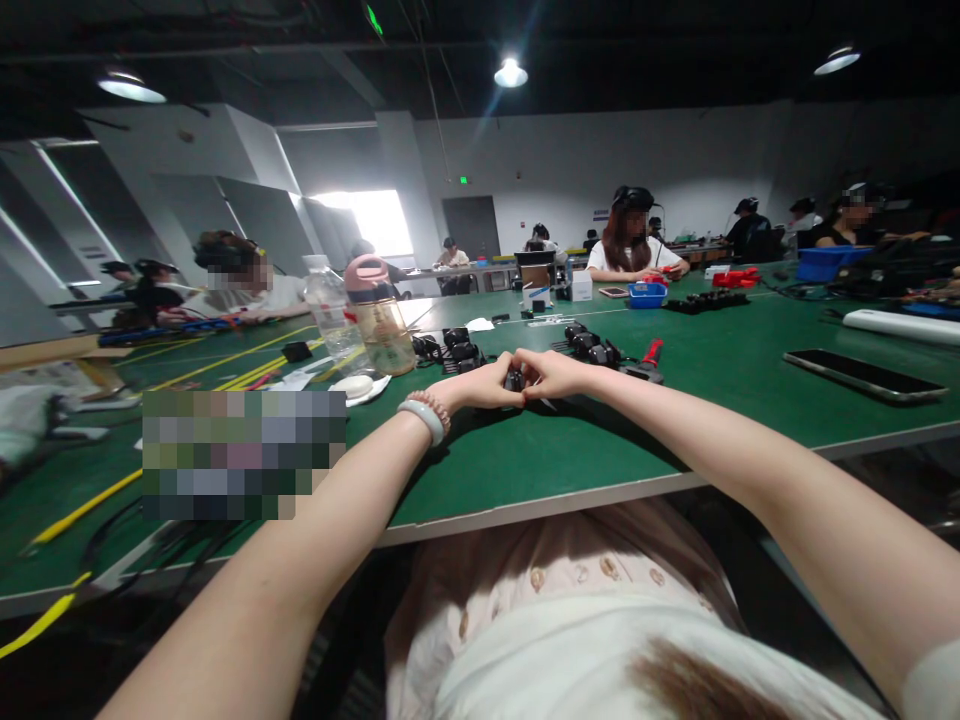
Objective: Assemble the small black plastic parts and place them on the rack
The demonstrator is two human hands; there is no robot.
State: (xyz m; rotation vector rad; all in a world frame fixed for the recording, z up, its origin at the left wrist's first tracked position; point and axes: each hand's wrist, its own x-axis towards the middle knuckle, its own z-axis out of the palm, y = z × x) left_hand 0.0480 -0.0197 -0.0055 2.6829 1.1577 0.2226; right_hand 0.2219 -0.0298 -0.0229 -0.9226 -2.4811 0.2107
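A person's bare left hand (486, 386) and right hand (559, 375) meet at the near side of a flat green table (465, 470), fingertips together, both pinching one small dark piece (514, 380); the piece sits between them, mostly covered by fingers, so its shape cannot be told; working it well would seem to call for a light, even pinch from both sides, with steady wrists and thumbs clear of the part being watched; counted, there are two hands and one held piece; two clusters of black rounded parts, one left (461, 352) and one right (591, 345), too blurred to count singly; one red-handled tool (654, 353); two bottles, one clear plastic (324, 300), one pink-lidded (380, 325); one slim dark-screened phone (866, 375), far right.
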